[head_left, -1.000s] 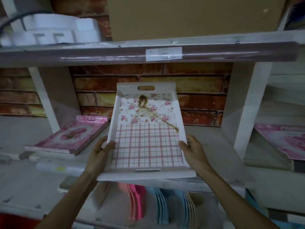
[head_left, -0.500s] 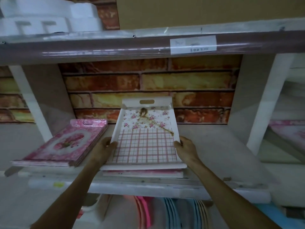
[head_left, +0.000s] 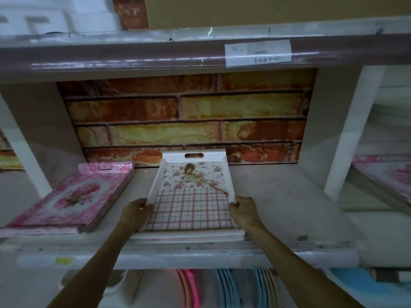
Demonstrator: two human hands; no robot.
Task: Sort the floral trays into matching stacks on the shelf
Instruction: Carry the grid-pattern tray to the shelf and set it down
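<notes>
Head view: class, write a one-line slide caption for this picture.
Both hands, left and right, grip a white plaid-and-floral tray on the shelf beside a pink tray stack.

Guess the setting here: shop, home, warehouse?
Most likely a shop's display shelving or stockroom. The shelf edge above carries a paper label, identical pink trays lie in a stack beside the white tray held in both hands, and more coloured wares stand in rows on the shelf below.

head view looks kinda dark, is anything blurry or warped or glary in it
Head view: dim, flat light with a pinkish cast; a glare streak runs along the upper shelf edge; wide-angle bending bows that edge and splays the uprights; corners are soft, while the plaid-and-floral tray between the left hand and right hand stays fairly sharp.
</notes>
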